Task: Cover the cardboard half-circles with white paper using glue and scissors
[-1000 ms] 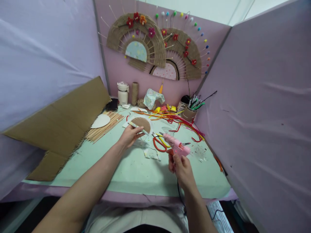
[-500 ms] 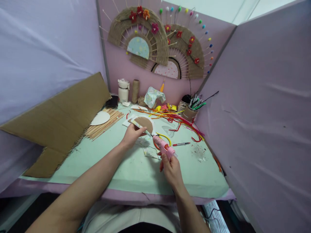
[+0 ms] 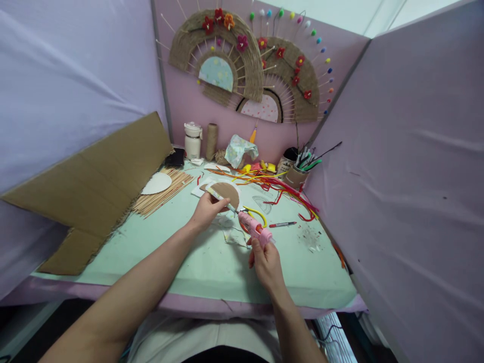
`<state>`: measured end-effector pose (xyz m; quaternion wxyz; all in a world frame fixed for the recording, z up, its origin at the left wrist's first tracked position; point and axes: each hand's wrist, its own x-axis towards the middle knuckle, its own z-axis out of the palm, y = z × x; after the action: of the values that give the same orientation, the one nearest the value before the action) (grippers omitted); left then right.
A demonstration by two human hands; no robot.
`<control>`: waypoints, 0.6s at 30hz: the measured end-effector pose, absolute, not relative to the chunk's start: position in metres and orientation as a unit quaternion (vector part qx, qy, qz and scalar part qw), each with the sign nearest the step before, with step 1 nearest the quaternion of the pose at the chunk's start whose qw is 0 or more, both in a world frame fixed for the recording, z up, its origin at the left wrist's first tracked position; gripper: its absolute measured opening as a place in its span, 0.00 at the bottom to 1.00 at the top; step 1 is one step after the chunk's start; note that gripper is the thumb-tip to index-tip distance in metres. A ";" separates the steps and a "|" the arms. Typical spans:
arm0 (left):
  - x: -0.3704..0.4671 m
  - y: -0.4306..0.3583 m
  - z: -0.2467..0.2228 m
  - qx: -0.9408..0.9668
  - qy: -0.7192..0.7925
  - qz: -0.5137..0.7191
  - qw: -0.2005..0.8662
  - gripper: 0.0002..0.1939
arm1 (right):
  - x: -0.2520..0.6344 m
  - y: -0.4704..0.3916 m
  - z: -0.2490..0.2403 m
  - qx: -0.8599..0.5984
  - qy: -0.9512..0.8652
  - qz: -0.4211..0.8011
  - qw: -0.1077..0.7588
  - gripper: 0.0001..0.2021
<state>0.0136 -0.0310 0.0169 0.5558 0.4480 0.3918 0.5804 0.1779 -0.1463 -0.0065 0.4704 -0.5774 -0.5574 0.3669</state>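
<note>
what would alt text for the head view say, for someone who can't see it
The right hand holds a pink glue gun up to the edge of a brown half-disc in the left hand. Sticks lie left on the green table; flowered half-rings decorate the pink wall behind.

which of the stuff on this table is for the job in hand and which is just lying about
Likely part of the job: pink glue gun in the right hand; brown half-disc with pale edging in the left hand.

Seemingly just lying about: scissors, pen, protractor, thin sticks, lidded jar.
</note>
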 end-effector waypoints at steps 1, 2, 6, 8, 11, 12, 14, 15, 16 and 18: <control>0.013 -0.031 0.017 0.450 0.392 0.579 0.555 0.22 | 0.178 -0.146 -0.006 -0.578 -0.557 0.367 0.469 0.29; 0.013 -0.030 0.016 0.452 0.392 0.578 0.554 0.22 | 0.177 -0.146 -0.006 -0.579 -0.557 0.367 0.469 0.29; 0.012 -0.029 0.014 0.462 0.395 0.576 0.546 0.22 | 0.177 -0.147 -0.005 -0.581 -0.559 0.365 0.467 0.28; 0.012 -0.029 0.013 0.468 0.396 0.573 0.544 0.22 | 0.177 -0.147 -0.004 -0.582 -0.558 0.363 0.467 0.27; 0.012 -0.030 0.013 0.470 0.398 0.570 0.544 0.22 | 0.178 -0.147 -0.005 -0.585 -0.553 0.364 0.468 0.27; 0.012 -0.030 0.013 0.469 0.397 0.569 0.546 0.22 | 0.178 -0.147 -0.005 -0.586 -0.552 0.364 0.469 0.27; 0.012 -0.030 0.014 0.468 0.395 0.568 0.549 0.21 | 0.178 -0.147 -0.006 -0.588 -0.550 0.363 0.469 0.27; 0.012 -0.031 0.014 0.469 0.395 0.567 0.550 0.21 | 0.178 -0.147 -0.006 -0.589 -0.550 0.362 0.468 0.27; 0.012 -0.031 0.014 0.470 0.395 0.566 0.551 0.21 | 0.179 -0.147 -0.006 -0.591 -0.550 0.361 0.467 0.27; 0.012 -0.031 0.014 0.472 0.394 0.566 0.550 0.20 | 0.179 -0.146 -0.007 -0.593 -0.549 0.360 0.466 0.27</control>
<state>0.0124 -0.0308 0.0137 0.5495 0.4718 0.3939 0.5659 0.1791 -0.1464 -0.0069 0.4656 -0.5933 -0.5491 0.3601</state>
